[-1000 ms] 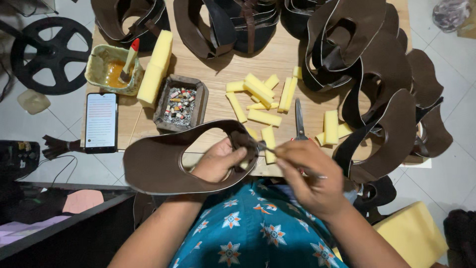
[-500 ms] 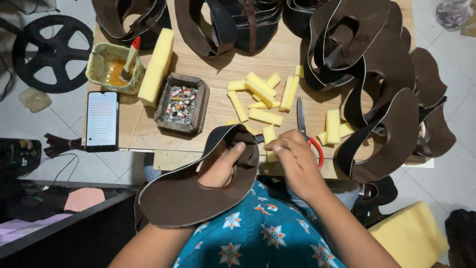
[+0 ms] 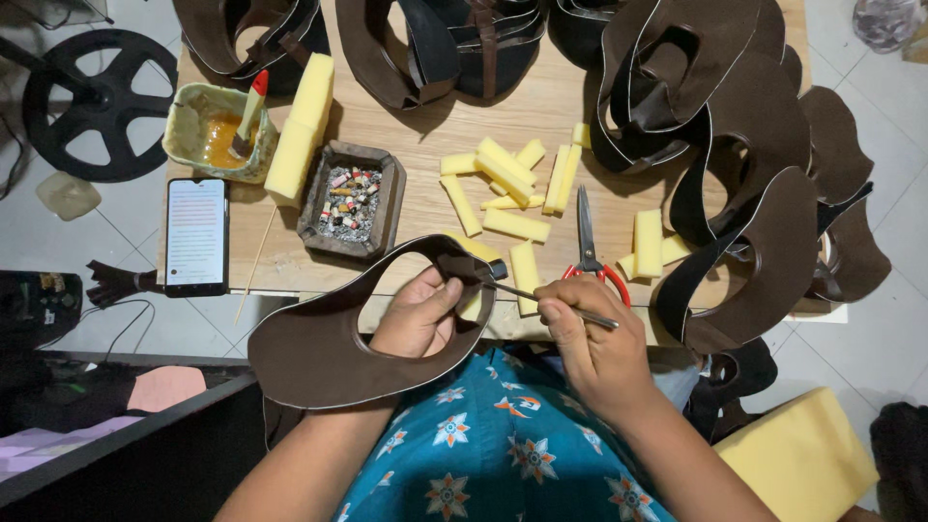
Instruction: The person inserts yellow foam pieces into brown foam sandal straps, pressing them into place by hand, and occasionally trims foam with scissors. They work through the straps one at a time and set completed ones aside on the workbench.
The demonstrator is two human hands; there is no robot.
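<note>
Since half a second ago, the brown leather piece (image 3: 329, 348) has tilted back and settled lower across the person's lap, and the right hand (image 3: 594, 348) has drawn slightly right, clear of the leather's edge.

Nearest the viewer, the left hand (image 3: 418, 314) reaches up through the large cut-out of the leather piece, thumb and fingers curled over the upper right rim — pinching it steady. The right hand is closed around a thin brush (image 3: 551, 302), held like a pen, its dark tip touching the leather rim just beside the left thumb.

To do this step well, it seems best to keep the left-hand pinch close to the brush tip so the rim does not flex, and to stroke along the edge in short, light passes rather than pressing — judged from how narrow the rim looks.

Just beyond the hands, on the wooden table (image 3: 425, 145), lie red-handled scissors (image 3: 590, 246) among scattered yellow foam strips (image 3: 517, 193). Further left sit a square tray (image 3: 350, 201) of small mixed bits and a dark phone (image 3: 196, 235) at the table's left edge. Far left stands a pale bowl of orange glue (image 3: 208, 135) with a red-tipped tool in it, touching a tall yellow foam block (image 3: 302, 126). Along the far and right edges, more brown leather pieces (image 3: 735, 135) are stacked and overlapping.
</note>
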